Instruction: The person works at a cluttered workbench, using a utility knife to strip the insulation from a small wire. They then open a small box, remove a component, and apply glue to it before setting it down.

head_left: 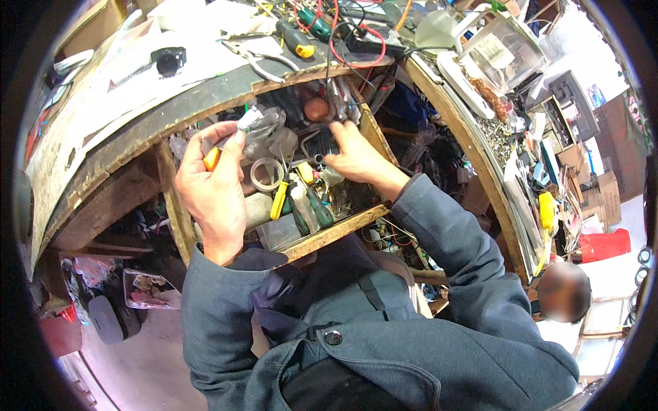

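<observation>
My left hand is closed over the left side of an open wooden drawer. A yellow-handled tool sticks out between its fingers; the rest is hidden in the palm. Just beyond the fingertips lies a grey plastic bag. My right hand reaches into the drawer's right side, thumb and fingers apart, the fingertips slightly blurred near a clear plastic bag. Between the hands lie a roll of clear tape, a yellow screwdriver handle, green-handled screwdrivers and a round brown object.
Above the drawer, the worn workbench holds pliers, a black-and-yellow screwdriver and red and black wires. Cluttered shelving curves along the right, with a clear plastic case. A person is at the lower right.
</observation>
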`<state>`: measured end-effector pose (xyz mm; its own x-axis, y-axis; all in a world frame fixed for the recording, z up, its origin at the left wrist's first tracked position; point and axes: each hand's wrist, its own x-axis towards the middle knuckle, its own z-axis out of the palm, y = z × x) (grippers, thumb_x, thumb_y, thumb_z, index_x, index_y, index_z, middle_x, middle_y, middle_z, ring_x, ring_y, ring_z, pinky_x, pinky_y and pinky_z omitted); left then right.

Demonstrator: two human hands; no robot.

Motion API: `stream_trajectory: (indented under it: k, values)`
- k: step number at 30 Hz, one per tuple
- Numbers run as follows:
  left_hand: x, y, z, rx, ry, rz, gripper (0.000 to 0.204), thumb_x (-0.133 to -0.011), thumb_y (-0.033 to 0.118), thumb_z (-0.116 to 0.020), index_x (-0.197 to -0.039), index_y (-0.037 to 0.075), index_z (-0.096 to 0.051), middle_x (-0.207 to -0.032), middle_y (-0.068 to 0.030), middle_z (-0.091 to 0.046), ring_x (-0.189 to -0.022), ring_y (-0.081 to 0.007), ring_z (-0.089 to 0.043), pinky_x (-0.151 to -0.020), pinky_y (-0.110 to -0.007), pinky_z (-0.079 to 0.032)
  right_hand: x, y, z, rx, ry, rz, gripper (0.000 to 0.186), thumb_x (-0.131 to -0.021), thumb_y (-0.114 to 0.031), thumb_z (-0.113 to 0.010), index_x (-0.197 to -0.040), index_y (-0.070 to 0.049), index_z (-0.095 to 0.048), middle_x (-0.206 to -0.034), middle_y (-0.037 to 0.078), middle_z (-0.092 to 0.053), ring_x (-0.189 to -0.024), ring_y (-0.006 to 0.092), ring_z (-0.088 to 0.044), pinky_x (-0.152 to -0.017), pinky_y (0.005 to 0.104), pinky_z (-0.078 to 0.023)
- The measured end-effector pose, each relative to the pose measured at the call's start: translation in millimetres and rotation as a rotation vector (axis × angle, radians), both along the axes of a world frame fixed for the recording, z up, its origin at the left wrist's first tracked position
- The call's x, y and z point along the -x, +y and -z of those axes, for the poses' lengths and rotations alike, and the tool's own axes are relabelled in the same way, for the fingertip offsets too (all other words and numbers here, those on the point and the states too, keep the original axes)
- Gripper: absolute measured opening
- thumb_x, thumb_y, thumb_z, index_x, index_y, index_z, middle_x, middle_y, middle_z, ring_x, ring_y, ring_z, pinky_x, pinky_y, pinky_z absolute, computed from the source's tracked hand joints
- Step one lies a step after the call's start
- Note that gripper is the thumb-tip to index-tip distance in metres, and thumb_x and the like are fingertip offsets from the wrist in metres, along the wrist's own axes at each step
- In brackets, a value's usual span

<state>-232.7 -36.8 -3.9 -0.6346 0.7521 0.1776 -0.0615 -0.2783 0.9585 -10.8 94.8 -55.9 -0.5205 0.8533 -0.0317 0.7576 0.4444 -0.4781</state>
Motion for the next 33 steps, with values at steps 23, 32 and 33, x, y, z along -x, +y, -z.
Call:
stream_trajectory:
  k: [23,32,33]
  values:
    - [-2,4,5,-0.021,0.029,-0.018,0.018,-0.094,0.003,-0.072,-0.112,-0.001,-0.069,-0.088,-0.0003,-0.067,-0.06,-0.0032,-0.047,-0.054,-0.02,-0.037,30,-30,19,-0.164,-0.107,-0.078,0.056,-0.09,-0.019,-0.061,-0.134,0.013,-0.046,-0.134,0.047,-0.037,-0.119,0.0585,-0.052,-0.103,0.0573,-0.047]
    - [-2,2,5,-0.025,0.023,-0.021,0.018,-0.094,0.003,-0.072,-0.112,-0.001,-0.069,-0.089,0.0002,-0.067,-0.06,-0.0028,-0.047,-0.054,-0.019,-0.037,25,-44,-6,-0.5,-0.265,0.169,0.054,-0.085,-0.013,-0.066,-0.137,-0.003,-0.055,-0.102,0.02,-0.057,-0.089,0.036,-0.064,-0.074,0.0455,-0.056]
    - [-2,2,5,-0.026,0.022,-0.019,0.018,-0.094,0.003,-0.072,-0.111,-0.001,-0.069,-0.089,0.0003,-0.067,-0.06,-0.0028,-0.047,-0.054,-0.019,-0.037,23,-43,-7,-0.517,-0.289,0.21,0.057,-0.085,-0.015,-0.067,-0.14,-0.004,-0.053,-0.102,0.02,-0.057,-0.09,0.036,-0.064,-0.074,0.0459,-0.056]
